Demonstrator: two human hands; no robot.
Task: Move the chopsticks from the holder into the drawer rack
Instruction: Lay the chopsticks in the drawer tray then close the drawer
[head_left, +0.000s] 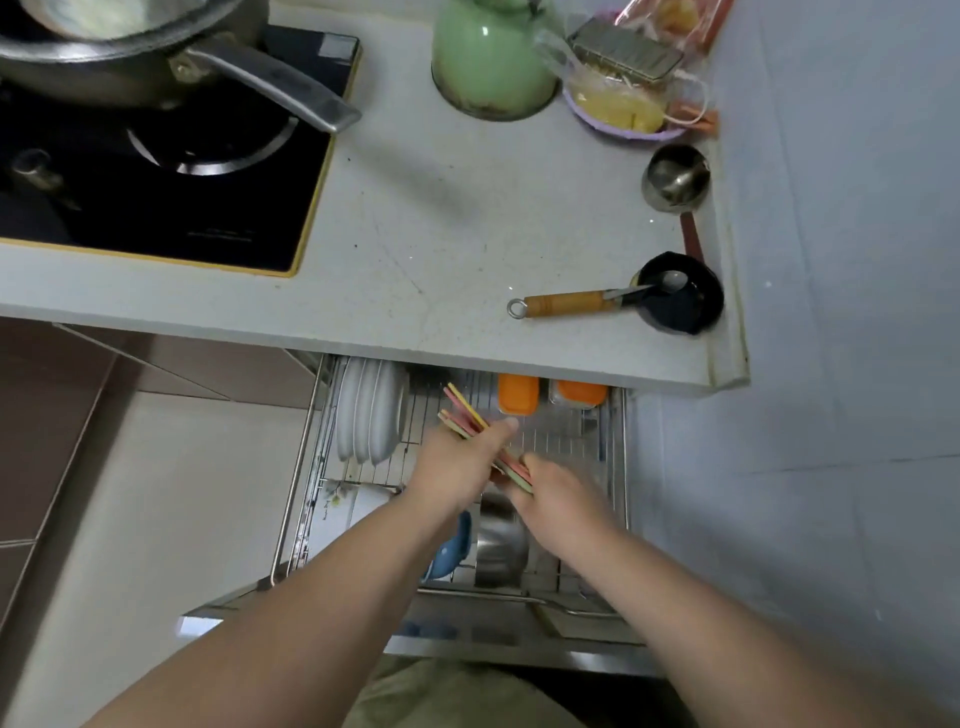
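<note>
A bundle of coloured chopsticks (464, 413), pink, yellow and green, is held slantwise over the open wire drawer rack (556, 436) below the counter. My left hand (462, 460) grips the middle of the bundle, and my right hand (556, 493) holds its near end. The far tips stick out past my left hand, pointing to the back left of the rack. No chopstick holder is in view.
The rack holds upright white plates (366, 415), two orange containers (518, 401), a steel pot (501, 540) and a blue bowl (451, 553). The counter (441, 218) above carries a black stove (171, 171), green kettle (488, 57), a steel cup (675, 176) and a small black pan (680, 301).
</note>
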